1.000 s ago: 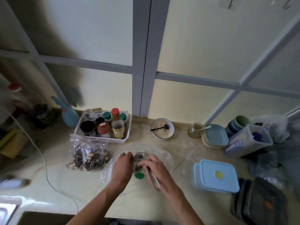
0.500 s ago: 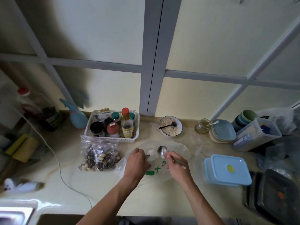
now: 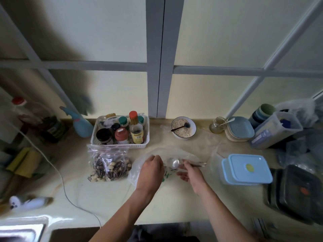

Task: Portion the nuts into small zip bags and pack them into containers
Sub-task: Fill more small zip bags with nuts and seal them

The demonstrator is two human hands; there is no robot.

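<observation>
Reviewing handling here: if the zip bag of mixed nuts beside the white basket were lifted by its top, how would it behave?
The zip bag of nuts looks like thin clear film, so probably floppy. Its contents pile at the bottom, so it would likely sag bottom-heavy. Whether its zip is sealed is unclear; spilling seems possible.

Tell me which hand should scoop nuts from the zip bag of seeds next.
Right, probably. The right hand already holds the metal spoon, while the left hand grips the clear plastic bag. The zip bag of nuts lies left of both, so the reach crosses over.
</observation>
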